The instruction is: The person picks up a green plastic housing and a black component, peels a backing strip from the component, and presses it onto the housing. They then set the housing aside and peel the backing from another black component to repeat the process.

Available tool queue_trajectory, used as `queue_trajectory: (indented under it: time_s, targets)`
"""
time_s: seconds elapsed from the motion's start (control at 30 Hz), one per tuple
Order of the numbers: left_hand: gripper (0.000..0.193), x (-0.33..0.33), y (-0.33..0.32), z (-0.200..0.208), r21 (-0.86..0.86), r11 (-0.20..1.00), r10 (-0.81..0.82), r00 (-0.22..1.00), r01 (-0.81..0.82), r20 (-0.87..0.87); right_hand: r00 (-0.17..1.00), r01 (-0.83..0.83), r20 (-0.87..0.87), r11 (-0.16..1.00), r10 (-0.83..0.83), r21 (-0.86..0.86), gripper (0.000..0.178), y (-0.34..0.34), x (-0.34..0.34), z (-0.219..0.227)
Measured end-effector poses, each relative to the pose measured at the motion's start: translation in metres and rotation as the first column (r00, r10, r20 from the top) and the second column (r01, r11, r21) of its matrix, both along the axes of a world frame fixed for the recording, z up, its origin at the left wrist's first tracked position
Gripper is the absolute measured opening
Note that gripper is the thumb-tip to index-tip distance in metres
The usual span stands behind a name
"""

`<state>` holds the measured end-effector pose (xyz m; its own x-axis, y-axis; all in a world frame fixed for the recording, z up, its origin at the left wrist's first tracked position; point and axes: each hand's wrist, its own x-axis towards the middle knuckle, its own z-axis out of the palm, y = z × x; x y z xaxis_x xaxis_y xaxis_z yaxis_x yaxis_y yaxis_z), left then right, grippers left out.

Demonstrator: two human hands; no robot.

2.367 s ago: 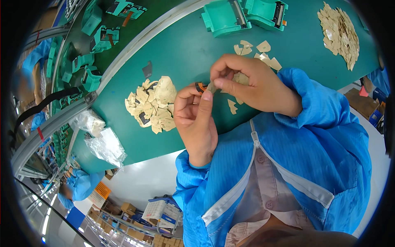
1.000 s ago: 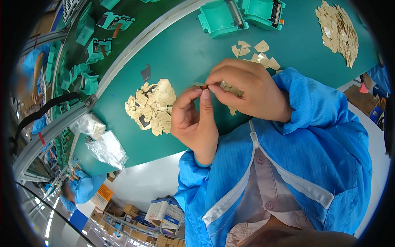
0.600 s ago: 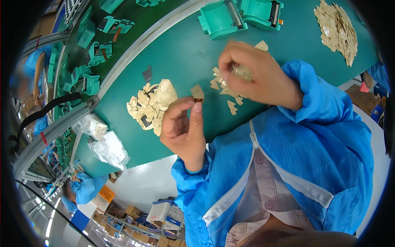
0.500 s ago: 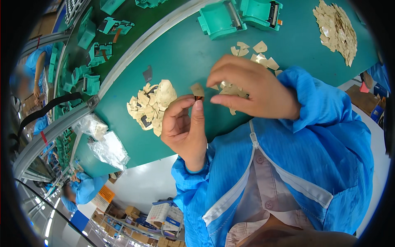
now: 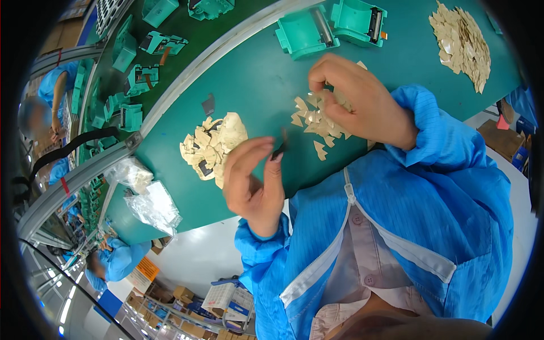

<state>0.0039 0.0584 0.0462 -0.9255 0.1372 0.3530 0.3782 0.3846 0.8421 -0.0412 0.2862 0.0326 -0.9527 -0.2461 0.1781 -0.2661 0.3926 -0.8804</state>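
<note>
left hand (image 5: 253, 184) pinches a dark strip (image 5: 279, 150), likely for steadiness, by the green desk's front edge (image 5: 201, 218); right hand (image 5: 368, 105), grip unclear, overhangs angular beige flakes (image 5: 327, 124).

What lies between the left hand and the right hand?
In the head view: a small, blurred dark strip at the left hand's fingertips, bare green tabletop, then scattered cream pieces partly hidden by the right hand.

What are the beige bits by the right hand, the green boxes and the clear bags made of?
Beige bits: maybe paper or thin film, being flat, thin and partly shiny. Green boxes: likely hard plastic, smooth and evenly coloured. Clear bags: probably soft plastic film, with shiny wrinkles.
</note>
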Motion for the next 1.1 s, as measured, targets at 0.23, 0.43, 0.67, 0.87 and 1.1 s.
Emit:
queue_trajectory:
  time_s: [0.23, 0.43, 0.67, 0.87, 1.1]
  targets:
    - [0.062, -0.009, -0.018, 0.015, -0.477, 0.848, -0.056, 0.855, -0.232, -0.515, 0.936, -0.351, -0.033, 0.932, 0.349, -0.091, 0.012, 0.012, -0.011, 0.015]
    - [0.064, -0.015, -0.015, 0.015, -0.462, 0.867, -0.094, 0.852, -0.184, -0.515, 0.817, -0.513, 0.161, 0.826, 0.553, -0.232, 0.006, -0.001, -0.011, 0.026]
    - [0.059, -0.026, -0.013, 0.009, -0.486, 0.847, -0.09, 0.843, -0.215, -0.531, 0.861, -0.506, 0.01, 0.853, 0.509, 0.125, 0.009, -0.003, -0.011, 0.033]
    - [0.049, -0.034, -0.011, 0.0, -0.592, 0.748, 0.127, 0.94, -0.3, -0.316, 0.829, -0.081, -0.426, 0.831, 0.363, 0.55, 0.009, 0.0, -0.078, 0.046]
    - [0.038, -0.032, 0.007, 0.007, -0.477, 0.845, 0.161, 0.966, -0.241, -0.202, 0.942, 0.135, -0.333, 0.943, -0.028, 0.303, 0.058, -0.011, -0.211, 0.016]
